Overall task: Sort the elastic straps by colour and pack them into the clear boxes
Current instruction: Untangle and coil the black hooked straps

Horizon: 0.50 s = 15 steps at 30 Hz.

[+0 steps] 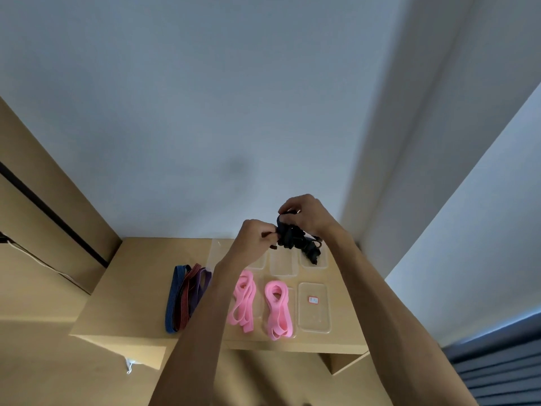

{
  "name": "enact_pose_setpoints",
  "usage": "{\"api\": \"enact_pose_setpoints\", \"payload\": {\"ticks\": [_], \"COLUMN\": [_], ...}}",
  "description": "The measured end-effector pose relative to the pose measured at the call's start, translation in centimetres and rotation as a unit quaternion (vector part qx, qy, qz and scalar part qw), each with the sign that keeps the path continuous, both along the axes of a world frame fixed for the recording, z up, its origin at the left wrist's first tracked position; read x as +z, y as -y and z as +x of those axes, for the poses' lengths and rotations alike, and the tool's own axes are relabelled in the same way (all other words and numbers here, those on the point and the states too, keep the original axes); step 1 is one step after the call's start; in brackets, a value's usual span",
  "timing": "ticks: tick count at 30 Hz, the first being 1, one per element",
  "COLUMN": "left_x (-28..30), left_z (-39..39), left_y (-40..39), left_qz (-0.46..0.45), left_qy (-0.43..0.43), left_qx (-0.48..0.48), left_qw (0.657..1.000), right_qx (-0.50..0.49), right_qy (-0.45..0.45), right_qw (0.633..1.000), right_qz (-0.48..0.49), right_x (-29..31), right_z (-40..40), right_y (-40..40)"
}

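- A bundle of black straps (295, 240) is held in the air above the far row of clear boxes, just over the far right box (313, 260), into which its loose tail hangs.
- The left hand (254, 237) is pinched on the bundle's near end, thumb and fingertips closed on the fabric; the right hand (304, 213) is curled over the top of it, fingers clamped on a fold.
- The step in hand is judged to be the gathering of the black straps into a tight coil before they are pressed into that box.
- The folds are best kept short and even, so that the coil matches the box's length (springy elastic is likely to pop out if it is let go too soon).
- The hanging tail should be tucked in first, and the coil held down until it settles.
- Two pink strap bundles (276, 307) lie over the near left and near middle boxes rather than properly inside them, so far as can be told.
- Blue, red and purple straps (187, 297) lie unsorted on the table (134, 288), left of the boxes.
- The near right box (313, 307) carries a small red-edged label (313, 300); its writing is too small to be read, and no brand is visible elsewhere.
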<state>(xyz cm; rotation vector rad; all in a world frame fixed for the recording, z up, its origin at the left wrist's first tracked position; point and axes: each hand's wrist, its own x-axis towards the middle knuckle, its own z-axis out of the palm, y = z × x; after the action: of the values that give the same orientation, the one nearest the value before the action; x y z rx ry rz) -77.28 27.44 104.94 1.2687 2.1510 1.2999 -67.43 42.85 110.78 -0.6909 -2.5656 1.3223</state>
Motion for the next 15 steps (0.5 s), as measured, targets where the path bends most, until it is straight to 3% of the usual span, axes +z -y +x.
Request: {"api": "enact_pose_setpoints", "payload": {"ticks": [3,6,8,10,15], "left_x": [0.7,1.4,1.5,1.1,0.0], "left_z": [0.5,0.8,0.8,0.5,0.6], "left_y": [0.3,-0.1,-0.4,-0.3,-0.4], "left_qz": [0.058,0.095,0.11,0.124,0.138], "left_qy": [0.116,0.171,0.185,0.212,0.252], "left_qx": [0.008,0.038,0.074,0.104,0.156], "left_qw": [0.991,0.98,0.974,0.964,0.945], "right_qx": [-0.013,0.02,0.026,0.006,-0.13], "right_qy": [-0.065,-0.085,-0.07,-0.069,-0.136], "right_qw": [0.96,0.899,0.892,0.907,0.921], "right_qz": [-0.272,-0.429,-0.446,-0.415,-0.342], "right_x": [-1.1,-3.2,-4.2,-4.6,-4.6], "right_z": [0.9,1.5,1.7,1.5,0.5], "right_y": [-0.4,-0.2,0.0,0.4,1.9]}}
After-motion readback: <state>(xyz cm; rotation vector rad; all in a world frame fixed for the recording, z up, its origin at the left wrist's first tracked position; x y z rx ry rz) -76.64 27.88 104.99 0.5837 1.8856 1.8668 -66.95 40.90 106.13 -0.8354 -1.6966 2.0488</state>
